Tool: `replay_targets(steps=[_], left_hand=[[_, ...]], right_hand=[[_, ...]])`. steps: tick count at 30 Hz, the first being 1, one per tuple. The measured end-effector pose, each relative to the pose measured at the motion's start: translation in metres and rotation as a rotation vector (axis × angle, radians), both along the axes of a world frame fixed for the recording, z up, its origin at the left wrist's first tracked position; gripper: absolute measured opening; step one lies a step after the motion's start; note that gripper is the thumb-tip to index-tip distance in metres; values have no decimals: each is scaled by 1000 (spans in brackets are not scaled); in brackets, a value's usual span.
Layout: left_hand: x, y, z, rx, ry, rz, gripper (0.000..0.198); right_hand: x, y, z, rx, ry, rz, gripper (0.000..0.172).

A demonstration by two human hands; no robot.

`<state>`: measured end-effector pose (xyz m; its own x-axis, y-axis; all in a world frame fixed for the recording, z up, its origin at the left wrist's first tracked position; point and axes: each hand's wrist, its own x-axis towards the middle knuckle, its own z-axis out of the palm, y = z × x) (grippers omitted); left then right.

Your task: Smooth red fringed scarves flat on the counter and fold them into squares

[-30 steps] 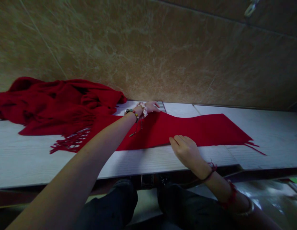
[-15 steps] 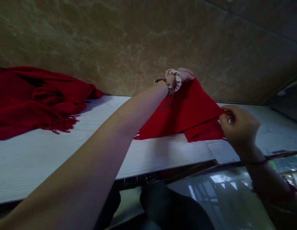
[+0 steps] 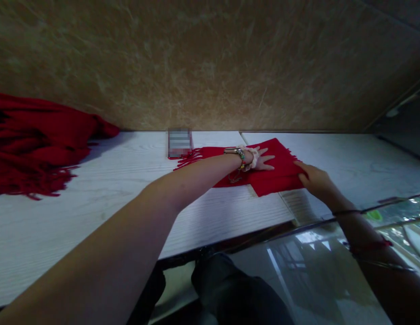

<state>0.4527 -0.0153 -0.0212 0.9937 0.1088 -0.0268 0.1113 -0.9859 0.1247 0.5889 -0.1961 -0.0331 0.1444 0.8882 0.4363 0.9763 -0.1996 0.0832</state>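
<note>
At nine o'clock, the left edge cuts off the crumpled heap of red fringed cloth. Your left hand and wrist hide part of the flat, folded red fringed cloth. Toward three o'clock, your right hand covers that cloth's edge, so you can't tell its grip. Near eleven o'clock, pixelation masks a dark-rimmed rectangular object. At six, your dark-trousered legs are cropped.

Two hands, one scarf, one red heap
</note>
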Motion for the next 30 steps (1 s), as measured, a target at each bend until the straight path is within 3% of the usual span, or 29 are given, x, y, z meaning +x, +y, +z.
replay_targets(steps=[2,8,15,21,25,30], left_hand=[[-12,-2,0,-91,2,12,40],[-77,5,-6,-113,14,87,52],[-184,21,-10,-111,63,91,57],[-275,35,3,-70,108,166,56],[-298,50,14,-53,0,205,49],[-284,78,20,-179,-152,519,47]], right_hand=[[-7,2,2,-40,6,-7,41],[-62,0,5,-58,1,-37,38],[-154,11,11,-139,52,59,37],[-228,36,17,-160,-17,161,39],[-251,50,27,-68,-112,263,37],[-249,52,26,-47,-102,326,36]])
